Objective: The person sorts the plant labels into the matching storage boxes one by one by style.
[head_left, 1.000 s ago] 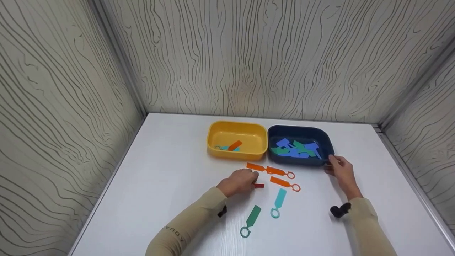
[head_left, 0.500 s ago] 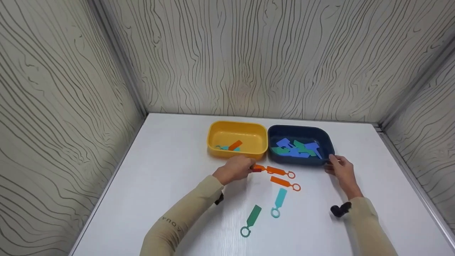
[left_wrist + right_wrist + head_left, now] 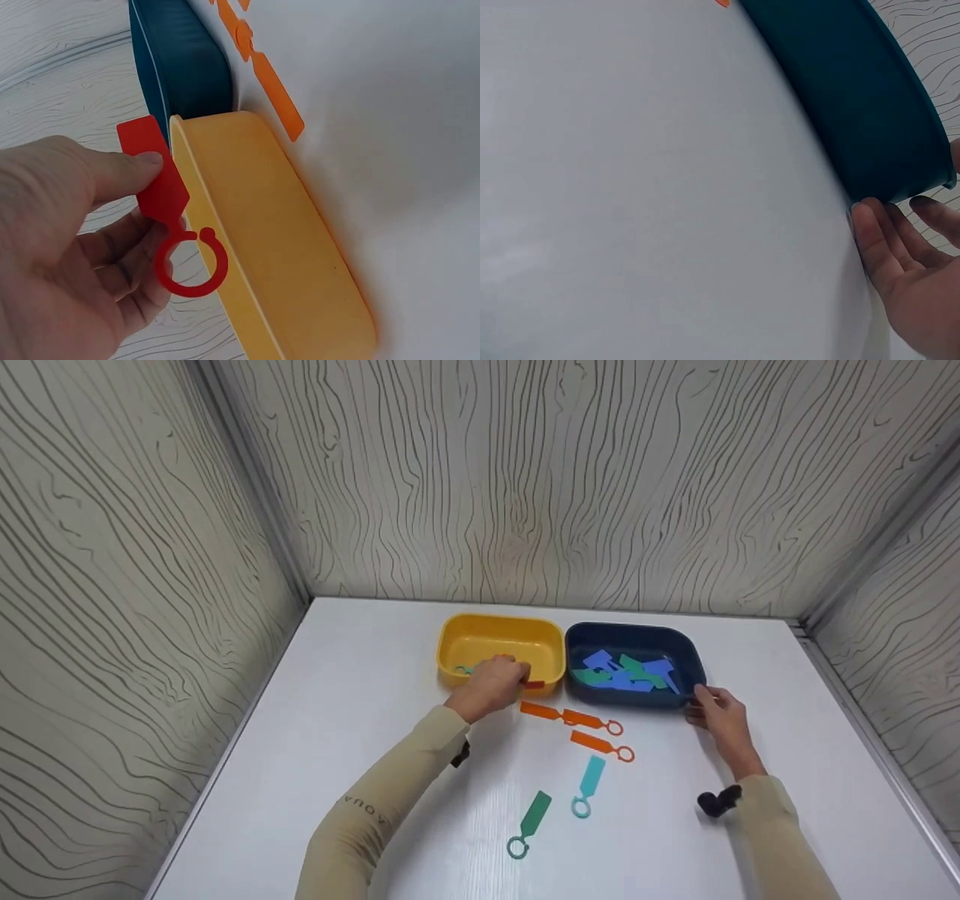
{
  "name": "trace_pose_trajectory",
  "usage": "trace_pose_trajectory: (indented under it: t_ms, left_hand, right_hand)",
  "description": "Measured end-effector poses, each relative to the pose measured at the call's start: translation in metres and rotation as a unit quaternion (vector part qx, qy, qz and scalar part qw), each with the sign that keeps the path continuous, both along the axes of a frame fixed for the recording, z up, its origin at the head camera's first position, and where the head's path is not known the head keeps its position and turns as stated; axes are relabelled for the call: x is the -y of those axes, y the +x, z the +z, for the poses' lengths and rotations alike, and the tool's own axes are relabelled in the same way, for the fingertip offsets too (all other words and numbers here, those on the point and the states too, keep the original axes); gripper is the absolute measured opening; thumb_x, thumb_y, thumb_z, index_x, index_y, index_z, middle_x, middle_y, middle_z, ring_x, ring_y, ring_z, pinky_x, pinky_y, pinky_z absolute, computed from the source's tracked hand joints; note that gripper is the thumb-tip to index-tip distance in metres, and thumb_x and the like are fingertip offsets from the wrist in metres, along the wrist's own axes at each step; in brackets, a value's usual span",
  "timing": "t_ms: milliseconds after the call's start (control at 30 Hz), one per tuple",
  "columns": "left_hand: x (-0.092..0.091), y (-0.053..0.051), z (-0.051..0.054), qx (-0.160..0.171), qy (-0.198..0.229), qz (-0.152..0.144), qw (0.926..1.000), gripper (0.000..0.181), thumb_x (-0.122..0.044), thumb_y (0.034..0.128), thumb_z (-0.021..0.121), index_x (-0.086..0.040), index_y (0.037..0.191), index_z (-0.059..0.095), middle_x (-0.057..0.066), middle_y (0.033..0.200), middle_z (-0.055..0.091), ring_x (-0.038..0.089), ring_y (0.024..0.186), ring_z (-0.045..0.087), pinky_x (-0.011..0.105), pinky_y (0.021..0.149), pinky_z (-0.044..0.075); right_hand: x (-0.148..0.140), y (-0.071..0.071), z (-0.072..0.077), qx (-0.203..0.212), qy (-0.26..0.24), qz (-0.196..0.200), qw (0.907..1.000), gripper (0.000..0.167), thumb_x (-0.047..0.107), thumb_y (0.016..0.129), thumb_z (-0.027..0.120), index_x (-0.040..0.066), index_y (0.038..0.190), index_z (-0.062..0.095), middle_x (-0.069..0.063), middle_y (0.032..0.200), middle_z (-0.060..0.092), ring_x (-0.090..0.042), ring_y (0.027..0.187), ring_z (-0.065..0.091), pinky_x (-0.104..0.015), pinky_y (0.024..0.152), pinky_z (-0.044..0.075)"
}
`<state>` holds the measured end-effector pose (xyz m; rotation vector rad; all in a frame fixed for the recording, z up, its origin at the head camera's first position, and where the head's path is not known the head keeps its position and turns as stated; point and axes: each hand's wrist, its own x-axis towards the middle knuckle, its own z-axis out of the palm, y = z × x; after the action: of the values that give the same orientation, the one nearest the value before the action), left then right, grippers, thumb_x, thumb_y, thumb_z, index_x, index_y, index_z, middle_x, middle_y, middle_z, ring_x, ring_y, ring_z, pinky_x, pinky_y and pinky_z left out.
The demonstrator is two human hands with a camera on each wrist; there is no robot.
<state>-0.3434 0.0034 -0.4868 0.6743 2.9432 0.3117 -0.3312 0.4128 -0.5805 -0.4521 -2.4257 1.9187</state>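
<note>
My left hand (image 3: pixel 491 682) pinches a red ring tag (image 3: pixel 154 169) between thumb and fingers, over the front rim of the yellow bin (image 3: pixel 255 225). In the left wrist view the tag's flat part is up and its ring hangs below. My right hand (image 3: pixel 721 724) holds the front right corner of the dark blue bin (image 3: pixel 637 701), thumb at the rim and fingers against the outer wall (image 3: pixel 855 97). Several blue and green tags (image 3: pixel 630 671) lie in that bin. The left hand hides most of the yellow bin's contents; a bit of a teal tag (image 3: pixel 463 669) shows.
Several orange ring tags (image 3: pixel 592 741) lie in front of the bins on the white table (image 3: pixel 360 660). Nearer are a turquoise ring tag (image 3: pixel 591 780) and a green ring tag (image 3: pixel 534 816). Wood-patterned panels (image 3: pixel 525 472) stand behind and at both sides.
My left hand has carried the red tag from the table, past the orange tags, up to the yellow bin's front rim. The right hand has stayed at the dark blue bin's corner.
</note>
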Motion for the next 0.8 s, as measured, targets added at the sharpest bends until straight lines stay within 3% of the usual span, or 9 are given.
trace_pose_trajectory:
  t_ms: [200, 367, 533, 800]
  left_hand:
    - [0.004, -0.007, -0.006, -0.026, 0.001, 0.001, 0.9997, 0.023, -0.023, 0.0981, 0.060, -0.015, 0.118, 0.068, 0.002, 0.101, 0.063, 0.018, 0.090, 0.052, 0.027, 0.087, 0.048]
    - [0.006, -0.014, -0.009, -0.035, -0.028, 0.017, 0.9989, 0.025, -0.024, 0.1000, 0.057, -0.016, 0.121, 0.067, 0.003, 0.102, 0.059, 0.020, 0.094, 0.049, 0.029, 0.090, 0.045]
    - [0.006, -0.020, -0.007, -0.035, -0.038, 0.010, 0.9986, 0.028, -0.021, 0.0995, 0.058, -0.015, 0.126, 0.064, 0.005, 0.110, 0.060, 0.021, 0.099, 0.050, 0.032, 0.097, 0.046]
    - [0.005, -0.029, -0.004, -0.064, -0.063, 0.018, 0.9958, 0.036, -0.020, 0.0956, 0.064, -0.015, 0.131, 0.060, 0.006, 0.116, 0.061, 0.021, 0.103, 0.052, 0.033, 0.102, 0.047]
  right_hand:
    - [0.000, 0.000, -0.004, -0.011, -0.020, 0.004, 0.9997, 0.066, 0.043, 0.099, 0.053, -0.007, 0.139, 0.039, 0.005, 0.092, 0.067, -0.008, 0.079, 0.069, -0.023, 0.076, 0.058]
    - [0.002, 0.002, -0.004, -0.008, 0.002, 0.005, 1.0000, 0.067, 0.047, 0.099, 0.051, -0.006, 0.138, 0.040, 0.002, 0.096, 0.066, -0.007, 0.080, 0.069, -0.022, 0.076, 0.058]
    - [0.001, 0.004, -0.003, -0.004, 0.012, 0.004, 0.9999, 0.067, 0.048, 0.099, 0.050, -0.005, 0.138, 0.040, -0.003, 0.100, 0.064, -0.006, 0.082, 0.068, -0.022, 0.077, 0.058]
    - [0.000, 0.001, 0.001, 0.008, 0.028, 0.010, 0.9995, 0.070, 0.050, 0.099, 0.047, -0.004, 0.143, 0.036, -0.006, 0.107, 0.062, -0.007, 0.085, 0.068, -0.023, 0.079, 0.057]
